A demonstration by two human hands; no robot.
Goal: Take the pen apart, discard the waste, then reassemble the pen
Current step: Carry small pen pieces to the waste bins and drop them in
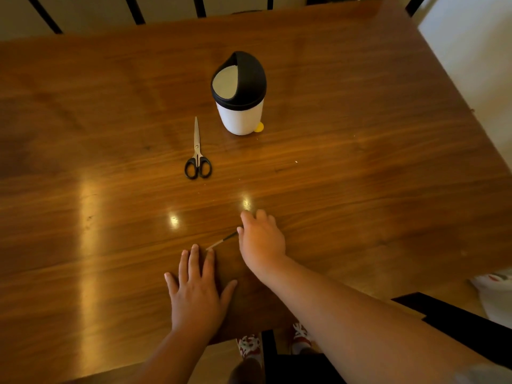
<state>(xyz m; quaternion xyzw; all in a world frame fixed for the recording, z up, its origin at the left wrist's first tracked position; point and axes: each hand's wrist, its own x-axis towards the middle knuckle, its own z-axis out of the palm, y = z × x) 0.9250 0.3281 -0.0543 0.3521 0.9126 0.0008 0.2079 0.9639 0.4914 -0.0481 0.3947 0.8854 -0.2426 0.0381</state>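
Where lamplight glares, wooden table (360,134), railing (135,9) behind

My wooden table (360,176) carries a small bin (240,106). Scissors (197,156) lie just left of it. The pen (221,241) lies nearer me.

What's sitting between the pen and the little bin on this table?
Nothing visible blocks the way. The thin black-and-white pen lies by the right hand; bare wooden table runs up to the white black-lidded bin. The black-handled scissors lie left of that line.
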